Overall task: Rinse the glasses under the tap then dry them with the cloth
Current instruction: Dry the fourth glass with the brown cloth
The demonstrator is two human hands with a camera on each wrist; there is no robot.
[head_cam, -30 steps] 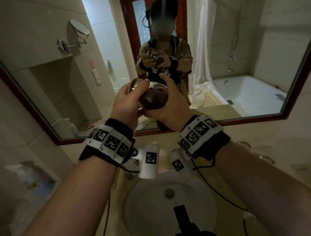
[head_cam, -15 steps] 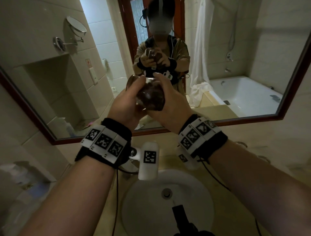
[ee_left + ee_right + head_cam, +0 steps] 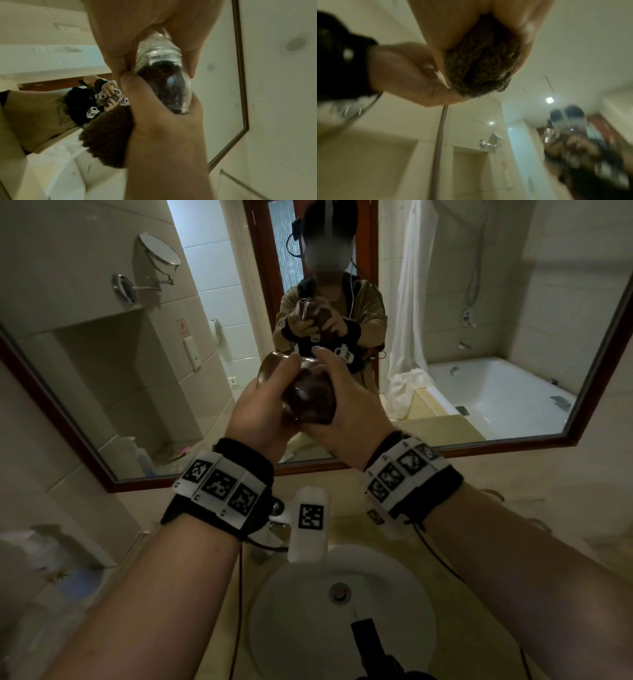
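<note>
Brown terry cloth stuffed inside a clear glass, both hands on it up in front of the mirror.

Left hand's fingers (image 3: 118, 44) and thumb curl round the glass (image 3: 164, 75), so that hand (image 3: 260, 412) has a firm grip on it near the rim end. Right hand (image 3: 346, 412) wraps the base end, fingers (image 3: 323, 354) bent over the top, and it's also bunching the cloth (image 3: 106, 136), which fills the inside of the glass and sticks out past the palm in the left wrist view. Right wrist view is blurry, mostly just cloth (image 3: 481, 65) packed between the fingers. Glass (image 3: 308, 395) lies tilted on its side, held well above the white sink (image 3: 394, 611), with the mirror (image 3: 102, 392) right behind it.
</note>
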